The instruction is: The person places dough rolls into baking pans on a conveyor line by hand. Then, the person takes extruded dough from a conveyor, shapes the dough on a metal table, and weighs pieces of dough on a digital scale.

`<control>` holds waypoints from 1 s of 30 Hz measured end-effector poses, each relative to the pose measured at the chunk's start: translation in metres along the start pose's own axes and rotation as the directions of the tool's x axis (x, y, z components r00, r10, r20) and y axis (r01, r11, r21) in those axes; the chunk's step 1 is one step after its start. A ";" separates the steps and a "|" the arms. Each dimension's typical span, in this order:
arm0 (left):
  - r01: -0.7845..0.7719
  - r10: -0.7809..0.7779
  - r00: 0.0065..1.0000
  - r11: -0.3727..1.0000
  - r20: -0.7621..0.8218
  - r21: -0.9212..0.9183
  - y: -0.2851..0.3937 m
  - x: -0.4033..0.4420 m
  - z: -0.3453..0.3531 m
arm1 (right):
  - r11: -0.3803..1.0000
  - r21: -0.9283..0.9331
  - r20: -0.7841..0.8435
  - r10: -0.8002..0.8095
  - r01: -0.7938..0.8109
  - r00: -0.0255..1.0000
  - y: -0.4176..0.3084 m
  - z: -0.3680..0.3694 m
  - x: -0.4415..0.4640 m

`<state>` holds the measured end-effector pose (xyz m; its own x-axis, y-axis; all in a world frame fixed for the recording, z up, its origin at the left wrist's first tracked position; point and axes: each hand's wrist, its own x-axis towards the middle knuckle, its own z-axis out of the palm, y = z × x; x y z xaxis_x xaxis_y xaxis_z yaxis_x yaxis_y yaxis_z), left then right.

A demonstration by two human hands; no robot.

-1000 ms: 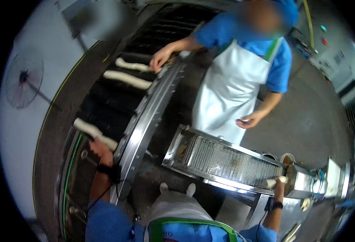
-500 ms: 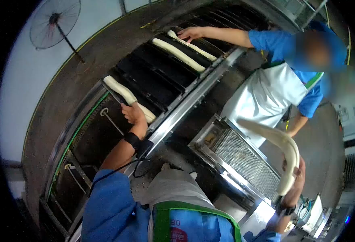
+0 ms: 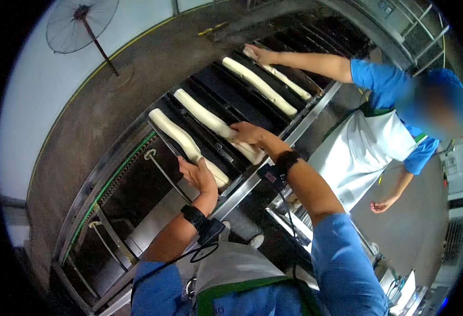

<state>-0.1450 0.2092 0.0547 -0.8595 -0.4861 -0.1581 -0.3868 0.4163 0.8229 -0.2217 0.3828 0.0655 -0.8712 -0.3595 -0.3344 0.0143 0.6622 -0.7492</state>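
Observation:
Long pale dough strips lie in the black baking trays. My left hand [image 3: 200, 178] is at the near end of the outermost dough strip [image 3: 171, 128], thumb against the dough and fingers spread by the tray's outer edge. My right hand [image 3: 248, 135] is closed over the lower part of the neighbouring dough strip [image 3: 197, 109], which lies along its trough. A third dough strip [image 3: 260, 87] rests farther along. Beyond it, a co-worker's hand [image 3: 260, 54] touches the far end of a fourth strip [image 3: 289, 83].
The black trays [image 3: 213, 95] sit on a metal-railed conveyor [image 3: 234, 187]. A co-worker in a white apron [image 3: 342, 152] stands at right, other hand [image 3: 383, 205] hanging low. A metal-framed unit [image 3: 281, 216] is partly hidden behind my right arm. A fan [image 3: 81, 13] stands at upper left.
My right hand has swung from the right side to the trays, and the dough strip it carried now lies beside the outermost one. My left hand has shifted slightly toward the strip's near end.

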 end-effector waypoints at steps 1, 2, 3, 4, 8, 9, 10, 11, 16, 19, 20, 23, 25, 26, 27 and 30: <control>0.003 -0.003 1.000 0.999 -0.004 -0.033 -0.003 0.000 0.003 | 1.000 0.015 -0.005 0.012 -0.011 1.000 -0.001 0.002 0.009; 0.000 0.000 1.000 1.000 0.009 -0.020 -0.005 -0.001 0.003 | 0.994 -0.099 -0.007 0.043 -0.044 0.999 -0.002 0.002 0.015; 0.008 -0.008 1.000 0.999 0.001 0.053 0.003 -0.003 -0.001 | 0.974 -0.215 -0.019 0.075 -0.077 0.997 -0.004 0.000 0.018; -0.003 0.002 1.000 0.993 0.005 0.117 0.012 -0.002 0.003 | 0.963 -0.270 -0.006 -0.015 0.012 1.000 -0.005 -0.005 0.018; -0.111 0.094 0.992 0.962 -0.079 -0.250 -0.002 0.015 0.037 | 0.956 -0.237 -0.425 0.059 -0.174 0.903 0.022 0.029 0.022; 0.022 -0.025 1.000 0.961 -0.010 -0.276 0.042 -0.009 0.022 | 0.930 -0.320 -0.414 0.035 -0.181 0.910 -0.001 0.015 -0.008; 0.077 -0.083 0.997 0.958 -0.008 -0.275 0.049 -0.012 0.026 | 0.956 -0.211 -0.447 0.092 -0.205 0.890 -0.006 0.003 -0.024; 0.037 -0.041 0.999 0.960 -0.010 -0.279 0.054 -0.016 0.030 | 0.952 -0.292 -0.548 -0.088 -0.091 0.832 0.026 0.013 -0.015; 0.107 -0.034 0.986 0.883 0.164 -0.458 0.022 0.016 0.068 | 0.966 -0.239 -0.515 -0.209 0.094 0.831 0.000 -0.043 -0.136; -0.012 0.032 0.996 0.974 0.084 -0.227 0.012 0.004 0.076 | 0.983 -0.157 -0.609 -0.175 0.099 0.774 0.056 -0.044 -0.232; -0.043 0.055 0.997 0.983 0.063 -0.180 0.005 0.003 0.079 | 0.998 -0.060 -0.597 -0.035 -0.001 0.801 0.089 -0.042 -0.267; -0.085 0.085 0.996 0.986 -0.009 -0.142 0.013 -0.009 0.094 | 0.919 0.236 -0.601 0.393 -0.315 0.696 0.185 -0.029 -0.402; -0.108 0.106 0.994 0.985 -0.021 -0.137 0.020 -0.020 0.108 | 0.856 0.394 -0.715 0.514 -0.334 0.474 0.208 -0.005 -0.497; -0.124 0.122 0.992 0.984 -0.028 -0.130 0.021 -0.025 0.112 | 0.810 0.457 -0.740 0.575 -0.366 0.348 0.223 0.011 -0.544; -0.145 0.140 0.989 0.982 -0.042 -0.119 0.025 -0.033 0.113 | 0.765 0.514 -0.743 0.623 -0.388 0.245 0.255 0.034 -0.593; -0.149 0.144 0.988 0.983 -0.057 -0.104 0.023 -0.029 0.117 | 0.403 0.854 -0.494 0.828 -0.329 -0.267 0.276 0.078 -0.675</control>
<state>-0.1678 0.3228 0.0141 -0.8857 -0.4643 -0.0065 -0.2174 0.4024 0.8893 0.4087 0.7574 0.0396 0.0019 0.9686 -0.2486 0.7115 -0.1760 -0.6803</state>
